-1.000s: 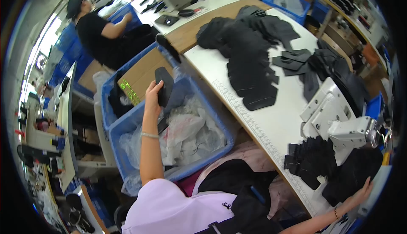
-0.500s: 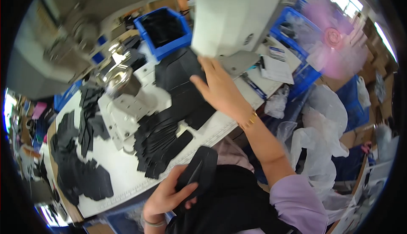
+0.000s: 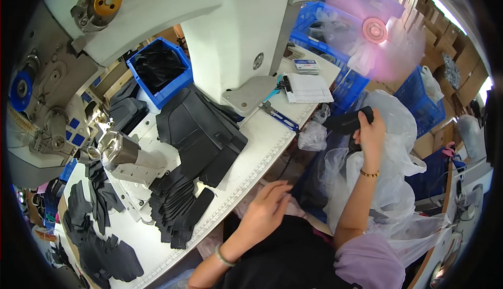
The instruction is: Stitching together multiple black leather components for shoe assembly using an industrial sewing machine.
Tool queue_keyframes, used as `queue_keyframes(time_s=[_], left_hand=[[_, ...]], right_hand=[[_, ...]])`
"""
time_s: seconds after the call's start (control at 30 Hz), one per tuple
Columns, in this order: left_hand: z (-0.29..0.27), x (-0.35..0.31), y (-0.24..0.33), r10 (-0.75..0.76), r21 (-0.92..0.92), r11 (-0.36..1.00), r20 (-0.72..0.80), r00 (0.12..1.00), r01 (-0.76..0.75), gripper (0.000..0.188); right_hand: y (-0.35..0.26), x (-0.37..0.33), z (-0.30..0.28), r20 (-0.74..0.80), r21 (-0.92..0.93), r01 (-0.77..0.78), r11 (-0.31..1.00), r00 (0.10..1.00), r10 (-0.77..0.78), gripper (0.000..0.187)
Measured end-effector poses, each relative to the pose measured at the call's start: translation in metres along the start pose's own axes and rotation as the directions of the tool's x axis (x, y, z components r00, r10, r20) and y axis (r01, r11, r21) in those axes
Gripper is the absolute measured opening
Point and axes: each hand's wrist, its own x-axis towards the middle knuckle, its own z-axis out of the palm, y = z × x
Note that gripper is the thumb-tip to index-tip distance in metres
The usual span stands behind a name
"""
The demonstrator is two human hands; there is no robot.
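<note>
My right hand (image 3: 370, 134) is closed on a curved black fabric or leather piece (image 3: 343, 123), held over the plastic bags right of the table. My left hand (image 3: 266, 209) hangs in front of the table edge, its fingers loosely bent and apart with nothing in them. On the white table (image 3: 251, 155), large black cut pieces (image 3: 194, 124) lie stacked beside the sewing machine's metal post (image 3: 123, 155). Nearer me, a fanned row of narrow black pieces (image 3: 175, 205) overlaps them. More black pieces (image 3: 107, 255) lie at the table's left end.
A blue bin (image 3: 183, 79) with black pieces stands behind the stack, beside the pale machine body (image 3: 230, 42). Thread snips (image 3: 280, 116) and a paper pad (image 3: 309, 88) lie on the right. Clear plastic bags (image 3: 390, 155), blue crates (image 3: 346, 87) and a spinning pink fan (image 3: 375, 30) are further right.
The black piece has passed from my left hand to my right, which has left the stack and moved right. My left hand has moved rightward, now holding nothing. The view has shifted.
</note>
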Motion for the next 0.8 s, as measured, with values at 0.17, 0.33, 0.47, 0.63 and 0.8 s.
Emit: queue_keyframes(time_s=[0.17,0.33,0.47,0.63,0.8], left_hand=[[0.069,0.059,-0.028,0.31,0.474,0.82,0.102,0.945,-0.32,0.044],[0.123,0.106,-0.079,0.413,0.767,0.505,0.189,0.891,-0.397,0.047],[0.149,0.126,-0.105,0.2,0.892,0.399,0.143,0.969,-0.214,0.03],[0.161,0.147,-0.122,-0.127,0.934,0.318,0.21,0.97,-0.16,0.018],[0.161,0.159,-0.162,-0.109,0.904,0.336,0.316,0.942,-0.265,0.014]], right_hand=[[0.037,0.018,0.039,-0.057,0.046,0.057,0.997,0.997,-0.054,0.013],[0.083,0.031,0.086,0.13,-0.177,0.367,0.913,0.928,-0.348,0.019],[0.112,0.036,0.118,0.347,-0.15,0.228,0.962,0.923,-0.165,0.035],[0.132,0.039,0.134,0.473,-0.123,0.301,0.946,0.856,-0.211,0.031],[0.141,0.051,0.155,0.579,-0.346,0.295,0.891,0.814,-0.044,0.024]])
